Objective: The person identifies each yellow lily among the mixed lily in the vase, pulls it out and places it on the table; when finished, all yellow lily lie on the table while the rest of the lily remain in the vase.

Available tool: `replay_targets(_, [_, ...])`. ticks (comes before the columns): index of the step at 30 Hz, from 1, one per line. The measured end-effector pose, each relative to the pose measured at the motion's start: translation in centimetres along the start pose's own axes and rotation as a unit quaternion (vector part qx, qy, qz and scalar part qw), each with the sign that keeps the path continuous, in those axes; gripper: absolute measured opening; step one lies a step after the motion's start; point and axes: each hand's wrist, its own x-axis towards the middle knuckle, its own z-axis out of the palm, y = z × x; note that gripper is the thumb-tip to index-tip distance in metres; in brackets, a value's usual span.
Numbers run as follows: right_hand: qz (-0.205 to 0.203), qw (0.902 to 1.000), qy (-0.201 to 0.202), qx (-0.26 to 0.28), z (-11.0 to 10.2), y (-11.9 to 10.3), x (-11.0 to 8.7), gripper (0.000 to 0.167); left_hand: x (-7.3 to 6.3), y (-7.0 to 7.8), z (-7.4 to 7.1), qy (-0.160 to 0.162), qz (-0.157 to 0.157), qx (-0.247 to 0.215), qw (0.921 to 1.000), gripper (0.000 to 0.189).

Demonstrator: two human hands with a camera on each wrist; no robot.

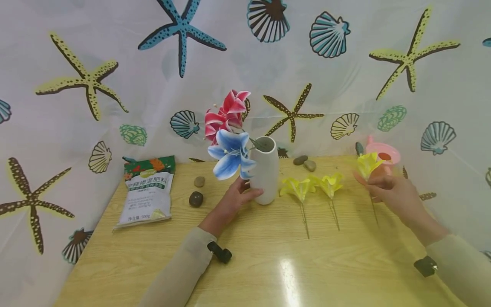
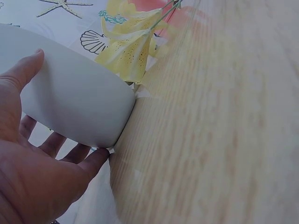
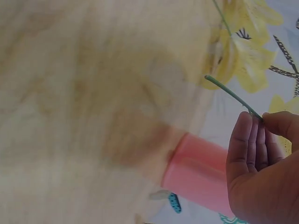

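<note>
A white vase (image 1: pixel 265 177) stands upright on the wooden table, with a pink lily (image 1: pixel 229 111) and a blue lily (image 1: pixel 232 154) leaning out over its left side. My left hand (image 1: pixel 235 199) grips the vase low down, thumb across its front; in the left wrist view the fingers (image 2: pixel 96 161) curl under its side near the base. At the right, my right hand (image 1: pixel 397 198) holds a yellow lily (image 1: pixel 368 164) upright, its stem (image 3: pixel 233 95) pinched between thumb and fingertips. Two more yellow lilies (image 1: pixel 300 188) (image 1: pixel 330 184) lie between the vase and that hand.
Behind my right hand stands a pink watering can (image 1: pixel 383 152). Several stones (image 1: pixel 196 199) lie left of and behind the vase. A fertilizer bag (image 1: pixel 147 194) lies at the left. A patterned cloth (image 1: pixel 230 64) hangs along the table's back edge.
</note>
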Motion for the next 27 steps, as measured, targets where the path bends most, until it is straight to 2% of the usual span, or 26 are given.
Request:
replay_targets(8, [0.014, 0.9987, -0.024, -0.044, 0.7, 2.0, -0.9, 0.04, 0.1, -0.2, 0.0, 0.003, -0.007, 0.0, 1.0, 0.077])
replay_targets(20, [0.013, 0.9956, -0.016, -0.091, 1.7, 2.8, -1.2, 0.036, 0.0, -0.2, 0.1, 0.006, -0.009, -0.007, 0.9999, 0.077])
replay_targets(27, [0.021, 0.9965, -0.038, -0.072, 2.1, 2.8, -1.0, 0.035, 0.0, -0.2, 0.1, 0.006, -0.007, -0.008, 0.9999, 0.076])
